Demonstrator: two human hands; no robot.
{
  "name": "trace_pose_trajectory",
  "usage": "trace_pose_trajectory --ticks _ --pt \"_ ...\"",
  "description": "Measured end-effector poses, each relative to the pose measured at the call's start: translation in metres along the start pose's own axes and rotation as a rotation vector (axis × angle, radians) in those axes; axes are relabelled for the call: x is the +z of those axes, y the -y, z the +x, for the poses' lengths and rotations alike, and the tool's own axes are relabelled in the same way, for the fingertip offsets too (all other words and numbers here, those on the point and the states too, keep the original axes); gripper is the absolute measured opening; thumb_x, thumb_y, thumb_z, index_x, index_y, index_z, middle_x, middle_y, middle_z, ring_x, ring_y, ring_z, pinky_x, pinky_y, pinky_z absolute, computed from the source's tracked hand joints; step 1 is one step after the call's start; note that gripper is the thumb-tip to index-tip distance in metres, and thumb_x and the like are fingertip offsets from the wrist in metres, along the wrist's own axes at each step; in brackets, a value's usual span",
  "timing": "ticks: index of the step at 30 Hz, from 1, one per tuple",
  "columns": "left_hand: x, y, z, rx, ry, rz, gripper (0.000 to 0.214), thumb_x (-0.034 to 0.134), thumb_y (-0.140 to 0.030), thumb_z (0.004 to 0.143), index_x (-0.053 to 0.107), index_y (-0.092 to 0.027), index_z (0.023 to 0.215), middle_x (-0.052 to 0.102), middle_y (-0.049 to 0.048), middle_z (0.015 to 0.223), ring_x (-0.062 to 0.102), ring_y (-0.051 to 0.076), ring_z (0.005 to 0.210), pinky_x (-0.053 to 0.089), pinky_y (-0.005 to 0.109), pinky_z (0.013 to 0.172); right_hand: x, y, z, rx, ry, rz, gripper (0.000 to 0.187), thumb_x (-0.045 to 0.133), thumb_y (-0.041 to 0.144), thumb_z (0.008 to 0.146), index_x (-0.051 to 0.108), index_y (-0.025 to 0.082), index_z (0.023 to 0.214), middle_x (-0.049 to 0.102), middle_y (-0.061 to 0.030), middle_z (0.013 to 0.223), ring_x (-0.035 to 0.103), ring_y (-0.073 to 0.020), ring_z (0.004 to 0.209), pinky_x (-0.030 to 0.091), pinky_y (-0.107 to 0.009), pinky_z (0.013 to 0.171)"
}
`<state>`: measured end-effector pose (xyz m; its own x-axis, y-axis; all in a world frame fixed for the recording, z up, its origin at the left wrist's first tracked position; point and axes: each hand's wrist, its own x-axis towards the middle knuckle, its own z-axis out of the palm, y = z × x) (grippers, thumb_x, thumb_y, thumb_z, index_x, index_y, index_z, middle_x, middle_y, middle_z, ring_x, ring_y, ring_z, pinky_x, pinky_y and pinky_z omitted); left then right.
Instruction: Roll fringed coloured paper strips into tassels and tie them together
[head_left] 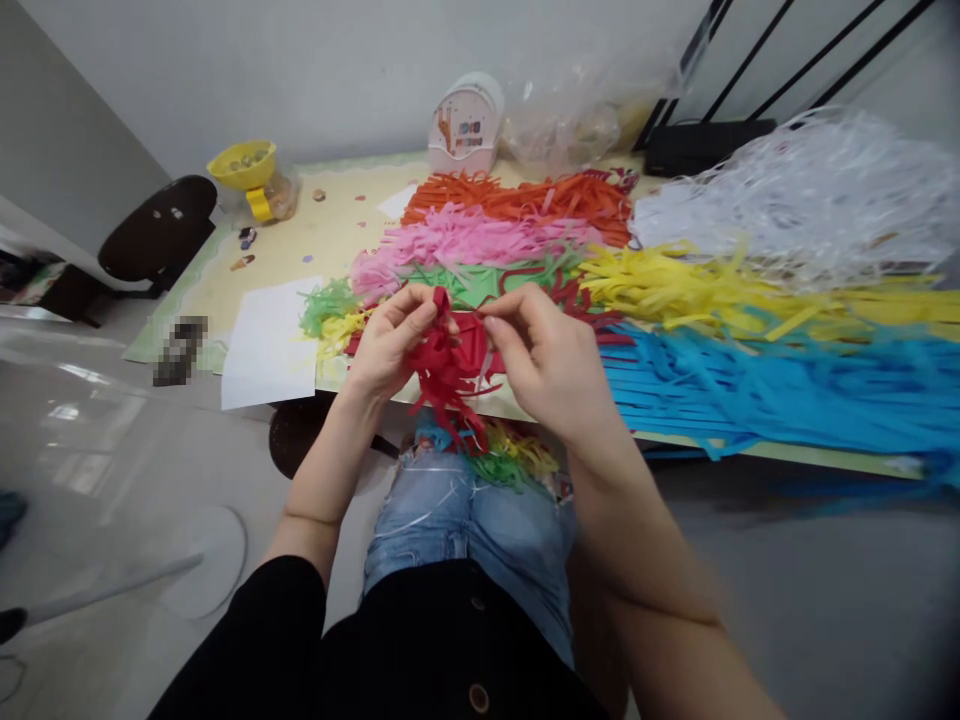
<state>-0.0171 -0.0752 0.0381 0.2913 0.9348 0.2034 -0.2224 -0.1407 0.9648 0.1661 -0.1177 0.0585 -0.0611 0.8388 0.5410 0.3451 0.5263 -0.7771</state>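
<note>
My left hand (395,338) pinches a bunch of red paper strips (439,368) that dangles over the table's front edge. Thumb and forefinger of my right hand (546,355) are pressed together at the bunch's right side, on what looks like a thin red strip; its end is hard to make out. More red strips lie behind both hands. Beyond them are green strips (480,285), pink strips (487,238) and orange-red strips (525,198) in rows. A fringe of yellow, green and blue strips (517,458) hangs across my lap.
Yellow strips (675,285) and blue strips (720,380) spread to the right, with a heap of white strips (810,200) behind. A white sheet (270,340) overhangs the front edge at left. Farther back stand a yellow-topped jar (244,165) and a white bucket (466,125).
</note>
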Motion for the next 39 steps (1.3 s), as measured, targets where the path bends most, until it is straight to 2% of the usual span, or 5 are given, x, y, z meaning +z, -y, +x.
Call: trace_pose_trajectory --ticks 20,25,29,32,39 --pt "0.011 0.019 -0.006 -0.022 -0.135 0.052 0.053 0.095 -0.05 0.067 0.053 -0.018 0.076 0.07 -0.0016 0.079 0.066 0.01 0.072 0.053 0.026 0.073 0.011 -0.04 0.001 0.502 0.266 0.711 0.054 0.093 0.056 0.068 0.067 0.018 0.096 0.07 0.0013 0.064 0.06 -0.0112 0.05 0.049 -0.023 0.048" --pt "0.017 0.044 -0.028 -0.046 -0.125 0.155 0.051 0.091 -0.046 0.074 0.048 -0.02 0.081 0.066 -0.0021 0.078 0.06 0.01 0.069 0.049 0.027 0.07 0.014 -0.051 -0.01 0.499 0.081 0.544 0.042 0.092 0.052 0.07 0.066 0.02 0.081 0.061 0.0048 0.054 0.047 -0.0085 0.038 0.031 -0.02 0.034" --pt "0.006 0.054 -0.038 -0.191 0.279 0.413 0.033 0.084 -0.033 0.078 0.055 -0.02 0.077 0.064 -0.0021 0.072 0.057 0.013 0.065 0.043 0.028 0.065 0.009 -0.042 -0.009 0.402 -0.255 0.807 0.037 0.089 0.048 0.077 0.059 0.028 0.085 0.06 0.0073 0.058 0.043 -0.0094 0.036 0.025 -0.021 0.031" --pt "-0.022 0.044 -0.012 -0.275 0.696 0.565 0.015 0.08 -0.027 0.079 0.068 -0.018 0.078 0.07 0.0007 0.074 0.061 0.016 0.067 0.044 0.029 0.066 0.003 -0.03 -0.009 0.37 -0.154 0.854 0.031 0.085 0.047 0.084 0.059 0.03 0.087 0.047 0.0095 0.051 0.031 -0.0088 0.035 0.019 -0.022 0.032" --pt "-0.11 0.042 0.111 -0.18 -0.062 1.5 0.022 0.057 -0.017 0.09 0.077 -0.008 0.089 0.075 0.023 0.102 0.067 0.032 0.103 0.046 0.042 0.095 0.007 -0.007 -0.019 0.407 0.046 0.81 0.038 0.085 0.054 0.083 0.059 0.027 0.086 0.046 0.0098 0.049 0.032 -0.0064 0.034 0.02 -0.019 0.033"
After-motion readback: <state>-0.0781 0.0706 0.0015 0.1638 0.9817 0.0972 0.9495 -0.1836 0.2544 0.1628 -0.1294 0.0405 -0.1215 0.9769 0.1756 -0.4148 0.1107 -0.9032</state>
